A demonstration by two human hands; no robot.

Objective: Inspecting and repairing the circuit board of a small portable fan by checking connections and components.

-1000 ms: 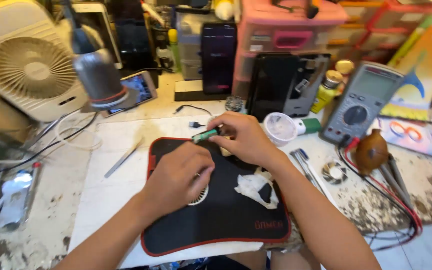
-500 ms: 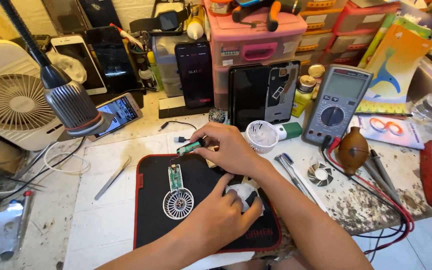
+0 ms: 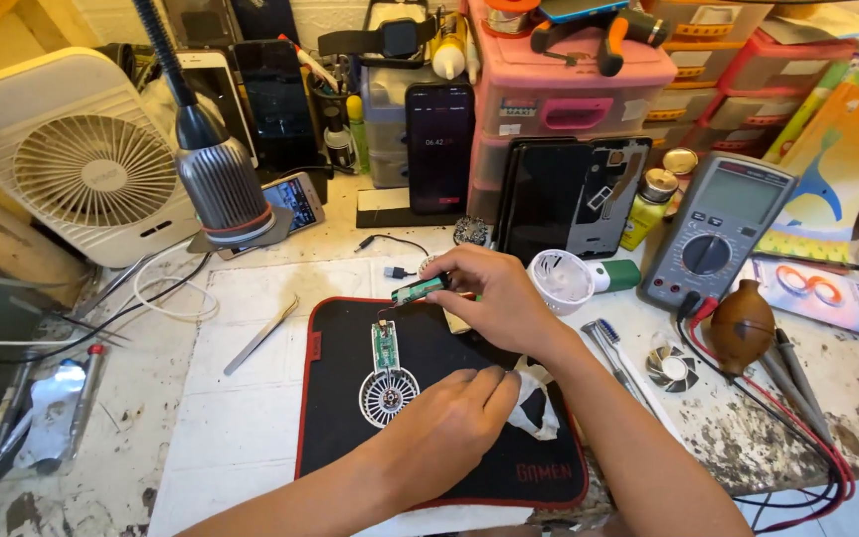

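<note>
My right hand (image 3: 494, 298) pinches the small green board (image 3: 418, 290), its long axis pointing left; left hand (image 3: 444, 423) clenches white tissue (image 3: 534, 413).

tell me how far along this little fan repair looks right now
Done: the small fan is opened up, its white fan motor and green circuit board bare on the black mat. In hand: the right hand pinches a small green part above the board; the left hand rests near a crumpled tissue. Left: the white fan cover is still off.
</note>
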